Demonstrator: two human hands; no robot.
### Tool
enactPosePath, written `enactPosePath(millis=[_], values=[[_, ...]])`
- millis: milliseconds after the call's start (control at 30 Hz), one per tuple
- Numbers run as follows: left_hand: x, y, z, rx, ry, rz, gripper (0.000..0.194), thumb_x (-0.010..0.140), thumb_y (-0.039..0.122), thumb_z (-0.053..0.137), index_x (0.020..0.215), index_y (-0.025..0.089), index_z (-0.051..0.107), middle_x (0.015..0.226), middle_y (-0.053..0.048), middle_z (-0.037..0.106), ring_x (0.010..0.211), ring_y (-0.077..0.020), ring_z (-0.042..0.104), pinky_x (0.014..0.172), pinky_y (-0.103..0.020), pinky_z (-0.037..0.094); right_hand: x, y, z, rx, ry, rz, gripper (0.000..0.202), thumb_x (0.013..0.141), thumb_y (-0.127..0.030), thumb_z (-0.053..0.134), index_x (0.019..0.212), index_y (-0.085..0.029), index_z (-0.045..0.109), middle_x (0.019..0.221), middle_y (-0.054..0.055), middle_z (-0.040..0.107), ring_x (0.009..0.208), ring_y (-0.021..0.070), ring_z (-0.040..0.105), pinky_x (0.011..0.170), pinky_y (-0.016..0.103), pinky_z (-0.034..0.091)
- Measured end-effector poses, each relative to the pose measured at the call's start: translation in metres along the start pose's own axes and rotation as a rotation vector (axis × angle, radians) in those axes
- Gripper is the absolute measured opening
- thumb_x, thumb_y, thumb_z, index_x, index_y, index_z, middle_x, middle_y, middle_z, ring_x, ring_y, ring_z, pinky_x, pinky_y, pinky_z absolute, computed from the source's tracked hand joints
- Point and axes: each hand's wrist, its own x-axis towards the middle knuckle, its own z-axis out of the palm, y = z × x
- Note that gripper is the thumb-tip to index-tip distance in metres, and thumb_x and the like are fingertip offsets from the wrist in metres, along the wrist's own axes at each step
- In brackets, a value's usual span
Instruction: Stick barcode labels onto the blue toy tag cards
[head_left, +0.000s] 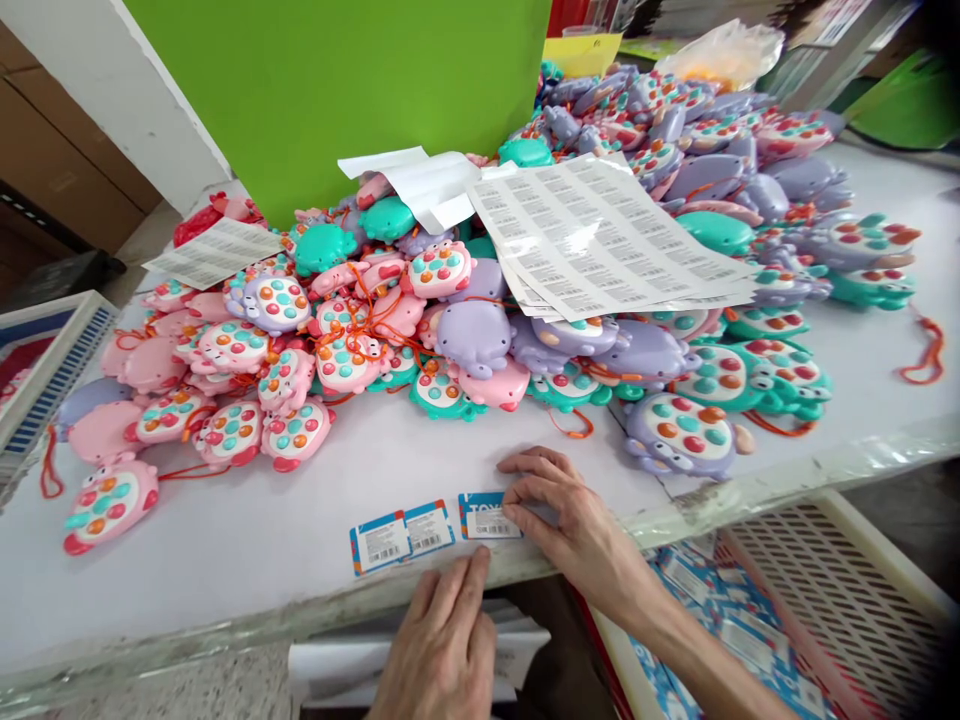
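Note:
In the head view, my right hand [574, 515] is over the right end of a blue card [469, 502], its thumb and index finger closed at the edge of a white barcode sticker [489, 524] on that card. Its other fingers curve above the table. My left hand [446, 630] is at the table's front edge, just below the cards, with fingers stretched out and nothing in them. Left of that card lie two more blue cards [381, 543] with barcode stickers, one overlapping the other.
Pink, purple and green animal-shaped toys [472, 335] with coloured buttons and orange cords are heaped behind the cards. Sheets of barcode stickers [600, 240] rest on the heap. A green panel [337, 90] stands behind. Below right, a plastic basket [847, 570] adjoins many blue cards [701, 610].

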Motion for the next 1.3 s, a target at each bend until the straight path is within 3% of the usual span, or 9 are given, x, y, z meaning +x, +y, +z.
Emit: enactPosePath(millis=[467,767,1100,1200,1300], values=[[0.002,0.001,0.000,-0.022,0.009,-0.012,0.025,0.080,0.005,0.041,0.074,0.015,0.062,0.121,-0.011,0.061,0.109,-0.0215,0.051,0.088,-0.031,0.040,0.000,0.002,0.001,-0.013,0.020,-0.022,0.017,0.084,-0.024,0.054,0.070,-0.021,0.063,0.104,0.009,0.064,0.108,0.0266,0.046,0.090,0.045,0.042],[0.004,0.002,0.000,0.030,-0.067,-0.035,0.018,0.078,0.009,0.046,0.077,0.015,0.062,0.134,-0.013,0.051,0.109,-0.0242,0.049,0.085,-0.034,0.040,0.000,0.001,0.001,-0.031,0.017,-0.037,0.017,0.084,-0.022,0.054,0.070,-0.021,0.064,0.103,0.009,0.064,0.107,0.0261,0.047,0.090,0.045,0.043],[0.009,0.001,0.005,0.052,-0.033,-0.023,0.027,0.080,0.004,0.040,0.078,0.014,0.065,0.130,-0.009,0.055,0.104,-0.0217,0.051,0.084,-0.032,0.041,-0.001,0.001,0.006,-0.149,0.060,-0.065,0.014,0.083,-0.018,0.054,0.072,-0.022,0.062,0.098,0.007,0.064,0.103,0.0253,0.051,0.086,0.042,0.045],[0.008,0.000,0.007,0.053,0.025,-0.032,0.031,0.082,0.003,0.037,0.079,0.014,0.065,0.127,-0.009,0.057,0.104,-0.0216,0.052,0.083,-0.031,0.041,-0.006,0.004,0.006,-0.223,0.124,-0.056,0.009,0.082,-0.019,0.054,0.086,-0.022,0.061,0.101,0.008,0.063,0.102,0.0263,0.052,0.085,0.043,0.045],[0.006,0.000,0.010,0.070,0.043,-0.019,0.032,0.083,0.003,0.036,0.080,0.013,0.066,0.126,-0.010,0.058,0.102,-0.0219,0.053,0.082,-0.032,0.041,-0.009,0.005,0.005,-0.285,0.210,-0.018,0.029,0.084,-0.028,0.055,0.112,-0.022,0.052,0.106,0.009,0.061,0.103,0.0273,0.052,0.085,0.044,0.045]])
